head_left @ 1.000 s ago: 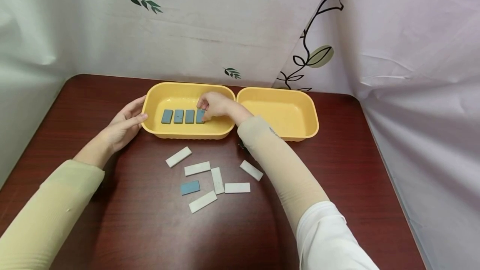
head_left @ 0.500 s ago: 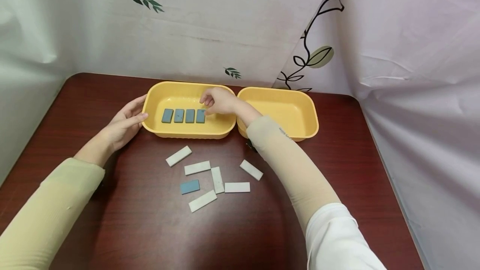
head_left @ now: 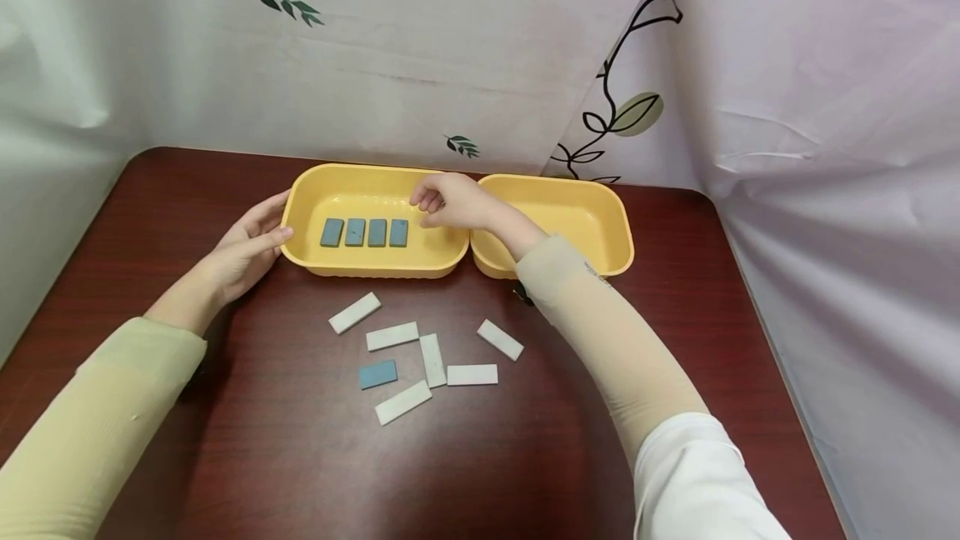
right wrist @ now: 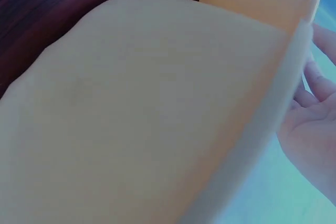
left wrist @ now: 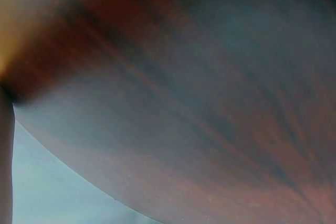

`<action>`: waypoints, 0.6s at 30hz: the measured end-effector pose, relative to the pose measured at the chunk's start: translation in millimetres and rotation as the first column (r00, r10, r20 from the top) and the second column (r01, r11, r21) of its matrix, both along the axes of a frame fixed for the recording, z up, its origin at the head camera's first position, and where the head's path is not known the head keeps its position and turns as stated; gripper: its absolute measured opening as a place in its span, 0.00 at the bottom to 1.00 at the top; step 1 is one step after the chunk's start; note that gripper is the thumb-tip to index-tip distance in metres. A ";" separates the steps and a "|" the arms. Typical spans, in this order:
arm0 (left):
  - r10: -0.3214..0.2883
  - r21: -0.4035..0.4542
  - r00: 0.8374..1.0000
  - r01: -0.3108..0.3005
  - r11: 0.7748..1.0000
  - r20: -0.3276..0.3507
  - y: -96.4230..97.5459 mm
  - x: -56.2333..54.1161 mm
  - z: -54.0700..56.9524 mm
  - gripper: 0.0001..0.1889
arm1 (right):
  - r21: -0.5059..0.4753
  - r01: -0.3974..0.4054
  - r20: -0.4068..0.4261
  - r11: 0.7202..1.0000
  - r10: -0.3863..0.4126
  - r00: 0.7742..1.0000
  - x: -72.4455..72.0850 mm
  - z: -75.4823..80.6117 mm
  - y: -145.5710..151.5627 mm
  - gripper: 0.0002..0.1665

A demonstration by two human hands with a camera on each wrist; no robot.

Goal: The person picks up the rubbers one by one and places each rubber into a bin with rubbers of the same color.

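My left hand (head_left: pixel 243 252) holds the left end of the left yellow plastic tub (head_left: pixel 375 272), thumb at the rim and fingers along the outer wall. Inside that tub several blue-grey rectangular tiles (head_left: pixel 377 232) lie in a row. Just right of the row, my right hand (head_left: pixel 456 201) hovers over the tub's right end with fingers loosely bent and nothing visible in them. In the right wrist view this hand (right wrist: pixel 312 124) shows beyond a tub's rim. The left wrist view is blurred and dark.
A second yellow tub (head_left: pixel 570 227) stands against the first on the right, partly behind my forearm. In front lie one blue tile (head_left: pixel 378 374) and several white tiles (head_left: pixel 403 402) on the dark red table (head_left: pixel 285 457). Pale curtains (head_left: pixel 390 48) surround the back and sides.
My right hand has let go of the rightmost blue tile in the row and drawn back up to the right. My left hand stays at the tub's end.
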State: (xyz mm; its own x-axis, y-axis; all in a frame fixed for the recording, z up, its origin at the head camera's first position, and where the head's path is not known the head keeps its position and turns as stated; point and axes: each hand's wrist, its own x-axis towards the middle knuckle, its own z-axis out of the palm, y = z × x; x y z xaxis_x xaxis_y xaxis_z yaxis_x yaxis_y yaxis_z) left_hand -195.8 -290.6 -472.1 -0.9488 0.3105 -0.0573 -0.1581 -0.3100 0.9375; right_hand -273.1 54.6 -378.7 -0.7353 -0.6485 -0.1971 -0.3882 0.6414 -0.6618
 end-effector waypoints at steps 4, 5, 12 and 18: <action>-0.001 -0.006 1.000 0.001 1.000 0.004 0.4 0.5 1.3 0.34 | -0.030 -0.005 0.002 1.000 0.005 1.000 3.7 2.6 5.3 0.19; -0.001 -0.005 1.000 0.001 1.000 0.004 0.5 0.6 1.4 0.34 | -0.037 -0.007 0.004 0.999 0.007 1.000 4.9 3.4 6.6 0.19; -0.001 0.016 1.000 0.001 1.000 -0.007 -0.4 0.5 -0.3 0.33 | -0.048 -0.037 -0.007 0.998 0.037 0.999 16.6 10.2 13.2 0.20; -0.003 0.035 1.000 0.004 0.999 -0.018 -0.5 0.1 -3.2 0.30 | -0.033 -0.094 -0.038 0.995 0.093 0.995 30.5 15.9 14.3 0.18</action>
